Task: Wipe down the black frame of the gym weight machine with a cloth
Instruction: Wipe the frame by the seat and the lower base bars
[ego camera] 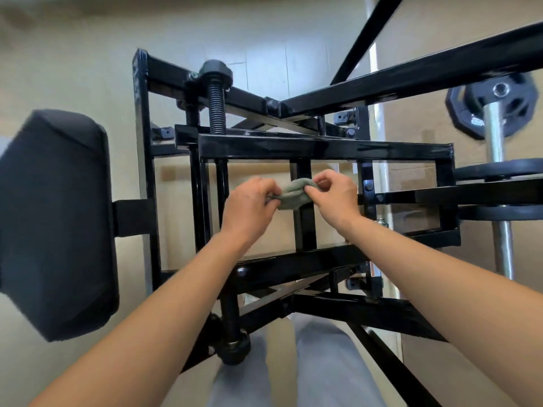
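Glossy black square-tube frame over a pale beige floor.
The left hand and right hand each pinch one end of a bunched, nubby grey-green cloth in front of an upright tube. There is a matte padded cushion on the left and an angular weight plate on a chrome bar on the right.

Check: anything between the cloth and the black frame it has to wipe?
Nothing visible. The left hand and right hand pinch the green cloth by its ends, directly in front of the frame's upright bar, which shows above and below it. Whether the cloth touches the bar cannot be told.
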